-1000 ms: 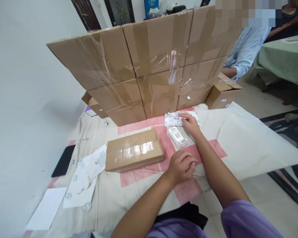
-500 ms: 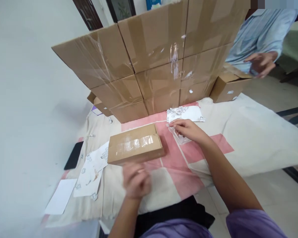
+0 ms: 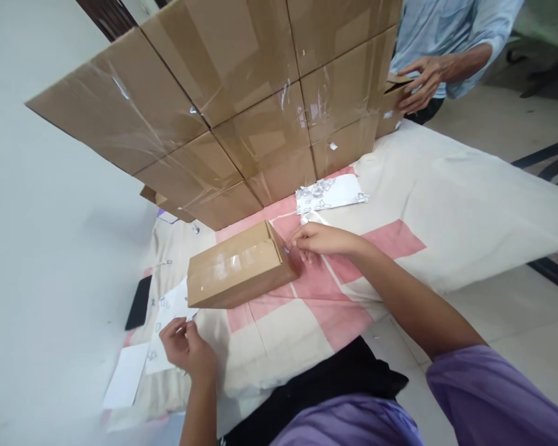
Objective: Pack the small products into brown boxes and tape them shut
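A closed cardboard box [image 3: 235,266] with clear tape along its top lies on the pink and cream cloth. My right hand [image 3: 323,240] is at the box's right end, its fingers pinched together; a tiny pale bit shows by the fingertips, too small to name. My left hand [image 3: 190,350] hovers near the box's front left corner, thumb and fingertips pressed together over a white sheet [image 3: 160,356] with small drawings or cut-outs. Whatever the left fingertips hold is too small to make out. Beyond the box lies a second white sheet [image 3: 341,191] strewn with small cut pieces.
A tall cardboard partition [image 3: 255,111] stands across the table. Another person's hand [image 3: 423,83] rests on a small carton [image 3: 389,114] beside its right end. A black phone-like slab [image 3: 138,303] and a blank white card [image 3: 126,376] lie at the left. Crumpled clear film [image 3: 314,218] lies behind my right hand.
My left hand has moved left, from the box's front to the paper. The right hand has come to the box's right end. The other person's hand now touches the carton. The view has shifted.
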{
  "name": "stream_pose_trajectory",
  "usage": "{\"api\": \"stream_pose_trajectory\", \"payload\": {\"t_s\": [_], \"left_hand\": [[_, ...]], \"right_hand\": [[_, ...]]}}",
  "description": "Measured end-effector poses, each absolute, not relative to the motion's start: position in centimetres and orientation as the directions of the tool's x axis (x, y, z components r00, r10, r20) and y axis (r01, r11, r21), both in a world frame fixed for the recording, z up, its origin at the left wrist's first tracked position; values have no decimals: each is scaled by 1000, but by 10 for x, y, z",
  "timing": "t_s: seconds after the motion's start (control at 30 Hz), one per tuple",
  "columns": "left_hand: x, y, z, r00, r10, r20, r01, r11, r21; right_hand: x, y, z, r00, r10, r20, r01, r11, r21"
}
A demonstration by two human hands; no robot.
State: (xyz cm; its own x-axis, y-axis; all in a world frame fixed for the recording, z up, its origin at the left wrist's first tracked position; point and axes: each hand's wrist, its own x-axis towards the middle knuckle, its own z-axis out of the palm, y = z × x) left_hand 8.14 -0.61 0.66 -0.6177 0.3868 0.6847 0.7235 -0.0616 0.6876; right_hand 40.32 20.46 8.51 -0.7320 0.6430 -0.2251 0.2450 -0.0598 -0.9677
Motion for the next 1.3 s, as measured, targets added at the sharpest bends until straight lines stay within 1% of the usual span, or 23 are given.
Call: {"api": "stream_pose_trajectory", "payload": {"t_s": [0.17,0.33,0.47,0.53,0.67,0.73,0.8,0.87,0.93,1.0,1.07,1.13,1.2,1.3], "left_hand": [[80,3,-3,-640,469,608,680,-22,733],[80,4,-8,-630,527,570,654,-35,755],[79,4,-11,-630,534,564,644,-46,764],[78,4,-12,-630,537,561,639,-51,767],[77,6,-14,-622,557,551,631,-60,773],[78,6,-14,-622,563,543,623,-63,779],[79,6,-14,-630,565,533,611,-64,789],[80,5,-14,-638,567,520,598,-61,800],[81,5,-13,-645,572,506,585,-55,809],[82,5,-13,-649,580,493,574,-52,818],[82,6,-12,-654,584,481,557,-57,828],[81,8,-12,-664,583,468,535,-67,842],[80,8,-12,-679,576,455,508,-80,858],[77,8,-14,-697,568,438,471,-98,877]], "right_hand": [[404,207,87,-755,626,-192,194,-67,-979],[402,210,83,-752,622,-219,144,-170,-975],[399,210,79,-731,649,-212,157,-141,-977],[399,210,79,-761,611,-218,193,-108,-975],[405,212,81,-833,480,-276,284,-58,-957],[408,213,79,-831,477,-286,319,-12,-948],[409,212,74,-836,502,-221,297,76,-952],[405,208,68,-854,516,-70,204,208,-957],[394,203,59,-844,526,101,100,341,-935],[380,200,51,-800,557,224,34,414,-909],[366,199,44,-770,581,263,-16,395,-919],[357,197,41,-769,585,258,-73,320,-944],[356,189,43,-745,616,256,-105,271,-957],[370,161,51,-653,698,293,-102,302,-948]]}}
